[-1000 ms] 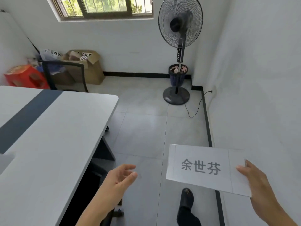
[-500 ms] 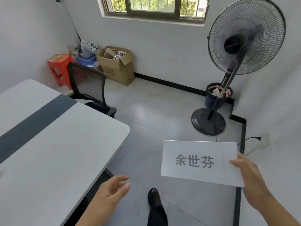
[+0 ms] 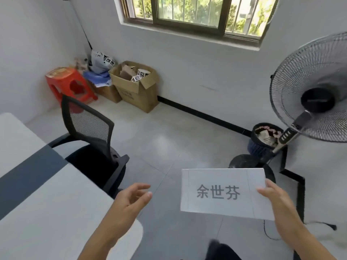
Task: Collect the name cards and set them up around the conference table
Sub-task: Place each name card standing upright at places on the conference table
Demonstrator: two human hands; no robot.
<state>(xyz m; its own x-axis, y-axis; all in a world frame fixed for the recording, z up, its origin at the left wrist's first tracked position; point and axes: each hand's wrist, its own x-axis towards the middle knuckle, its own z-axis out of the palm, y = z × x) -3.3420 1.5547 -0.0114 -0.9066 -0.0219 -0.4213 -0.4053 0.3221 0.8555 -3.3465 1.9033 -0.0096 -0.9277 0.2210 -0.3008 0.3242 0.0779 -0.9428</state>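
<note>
A white paper name card [image 3: 221, 192] printed with three grey characters hangs flat in the air over the floor, held by its right edge in my right hand [image 3: 276, 199]. My left hand [image 3: 129, 201] is empty, fingers spread, above the corner of the white conference table [image 3: 47, 212], which has a dark grey stripe along its middle. The card is to the right of the table, apart from it.
A black mesh office chair [image 3: 92, 139] is tucked against the table's far end. A standing fan [image 3: 315, 98] and a dark waste bin [image 3: 262, 141] stand at the right wall. Cardboard boxes [image 3: 135, 87] and a red stool [image 3: 67, 83] sit in the far corner.
The view has swung left and moved forward along the table; the chair and corner boxes have come closer. The card stays in my right hand, the left hand stays open.
</note>
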